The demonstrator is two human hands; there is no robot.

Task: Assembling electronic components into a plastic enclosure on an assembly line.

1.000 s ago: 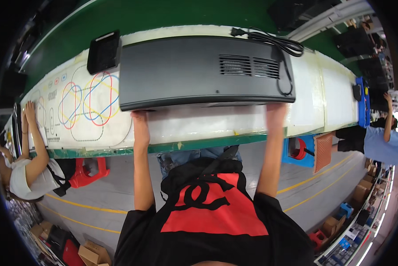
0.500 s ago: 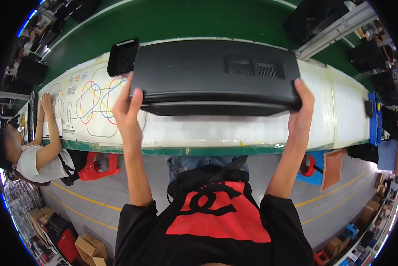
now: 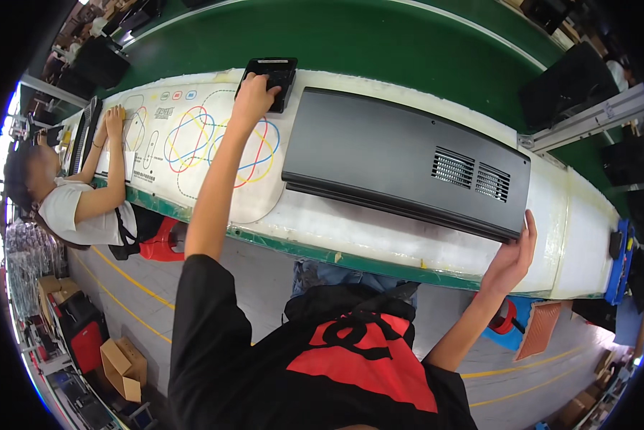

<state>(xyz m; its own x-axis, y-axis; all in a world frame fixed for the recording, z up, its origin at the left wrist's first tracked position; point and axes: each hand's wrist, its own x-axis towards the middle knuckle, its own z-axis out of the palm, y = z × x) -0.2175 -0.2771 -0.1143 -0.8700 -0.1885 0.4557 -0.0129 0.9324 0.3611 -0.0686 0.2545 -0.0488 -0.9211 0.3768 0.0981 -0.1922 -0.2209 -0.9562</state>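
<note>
A long black casing with two slotted vents lies slanted on the white-covered bench in front of me. My right hand holds its near right corner, fingers up along the end. At the casing's far left stands a small black tray. Over this tray my left hand reaches in, with thumb and forefinger apart. Its other fingertips are partly hidden, and whatever small parts lie under them cannot be made out.
A printed mat with coloured loops covers the bench's left part. Beyond it a co-worker leans on the bench. A metal post rises at the back right. A blue bin stands at the right end, and stools are below.
The casing, earlier held at both ends, now lies on the bench, angled down to the right. My left hand has let go and moved to the tray; my right stays at the corner.
</note>
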